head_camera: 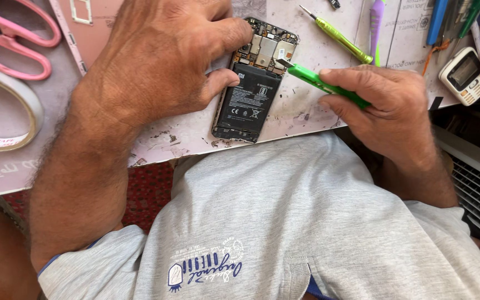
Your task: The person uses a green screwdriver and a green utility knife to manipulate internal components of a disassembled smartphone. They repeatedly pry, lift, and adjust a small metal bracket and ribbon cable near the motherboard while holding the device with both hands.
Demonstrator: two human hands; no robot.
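An opened phone (251, 94) with its back cover off lies on a worn pale work board (301, 108), its black battery and circuit board showing. My left hand (156, 61) presses down on the phone's left side, thumb on the battery's edge and a fingertip on the top corner. My right hand (384, 108) grips a green pry tool (320, 84), whose metal tip touches the circuit board beside the battery's top right corner.
Pink scissors (12, 36) and a roll of tape (6, 108) lie at the left. A yellow-green screwdriver (340, 38), a purple tool (376, 22) and several pens lie behind the phone. A small white meter (465, 75) sits at the right. My grey shirt fills the foreground.
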